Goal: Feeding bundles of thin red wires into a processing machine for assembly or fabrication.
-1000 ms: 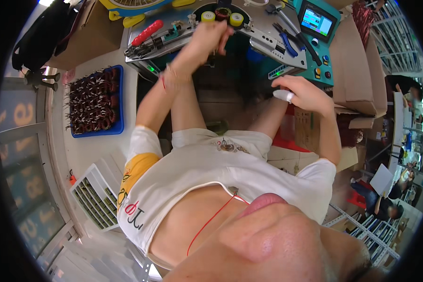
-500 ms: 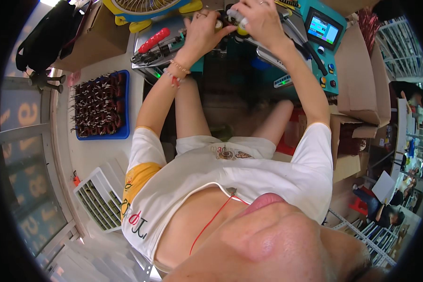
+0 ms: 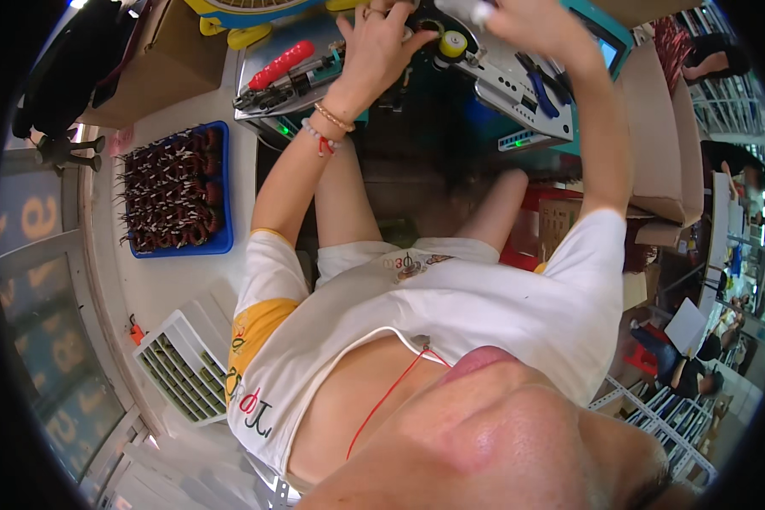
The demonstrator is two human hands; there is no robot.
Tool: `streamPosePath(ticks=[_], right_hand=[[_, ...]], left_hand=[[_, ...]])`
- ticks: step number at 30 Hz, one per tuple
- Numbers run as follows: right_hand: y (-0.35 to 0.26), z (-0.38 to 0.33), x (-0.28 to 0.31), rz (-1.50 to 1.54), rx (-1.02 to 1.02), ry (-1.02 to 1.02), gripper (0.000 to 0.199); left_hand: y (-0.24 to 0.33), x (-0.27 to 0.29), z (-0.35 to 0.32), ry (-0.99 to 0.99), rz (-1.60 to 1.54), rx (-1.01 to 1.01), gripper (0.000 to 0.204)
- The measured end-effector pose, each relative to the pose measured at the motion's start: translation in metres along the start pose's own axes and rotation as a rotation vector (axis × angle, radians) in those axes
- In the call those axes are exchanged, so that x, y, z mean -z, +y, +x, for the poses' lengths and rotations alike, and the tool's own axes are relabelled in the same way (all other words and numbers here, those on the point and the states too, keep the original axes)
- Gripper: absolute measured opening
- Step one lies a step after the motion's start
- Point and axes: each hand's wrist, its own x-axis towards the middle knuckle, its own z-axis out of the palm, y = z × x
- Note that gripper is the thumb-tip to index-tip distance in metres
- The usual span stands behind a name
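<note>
At the top edge, my left hand [image 3: 378, 51] is over the teal machine. Its fingers bend together and its thumb points right, by a small dark ring-like part [image 3: 434, 27]; what is in the pinch I cannot make out. My right hand [image 3: 535, 27] is raised over the machine's right side, smeared by motion, with white covers on the fingertips; its grip does not show. Between the hands sits a yellow-rimmed roller [image 3: 453, 43]. Left of my left hand lies a clamp with a red handle [image 3: 282, 66]. Below my right hand are blue-handled pliers [image 3: 542, 92] on a metal plate [image 3: 518, 106].
A blue tray [image 3: 227, 191] of several dark red wound coils with wire ends is on the white table at left. A white slotted rack [image 3: 178, 365] stands nearer. Cardboard boxes [image 3: 667, 144] flank the machine at right. A yellow-and-blue wheel [image 3: 259, 13] is at the top.
My right hand has moved right and up, away from my left hand, uncovering the yellow roller and the pliers. My left hand has shifted slightly right and up.
</note>
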Motion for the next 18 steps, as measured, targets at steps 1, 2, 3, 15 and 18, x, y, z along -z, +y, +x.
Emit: streamPosePath(ticks=[1,2,3,15,18], right_hand=[[0.043,-0.019,-0.034,-0.181,0.262,0.146,0.03],[0.045,-0.035,-0.062,0.03,0.18,0.067,0.028],[0.053,-0.051,-0.097,0.156,0.131,0.031,0.03],[0.091,0.0,-0.286,1.764,-0.194,0.496,0.055],[0.103,0.006,-0.303,2.087,-0.125,0.621,0.042]], left_hand=[[-0.002,0.008,0.005,0.014,-0.031,-0.044,0.035],[-0.006,0.018,0.009,0.003,0.055,-0.117,0.027],[-0.001,0.028,0.019,-0.018,0.041,-0.178,0.03],[-0.013,0.003,0.022,-0.312,0.017,-0.284,0.026],[-0.008,0.005,0.025,-0.383,0.057,-0.244,0.028]])
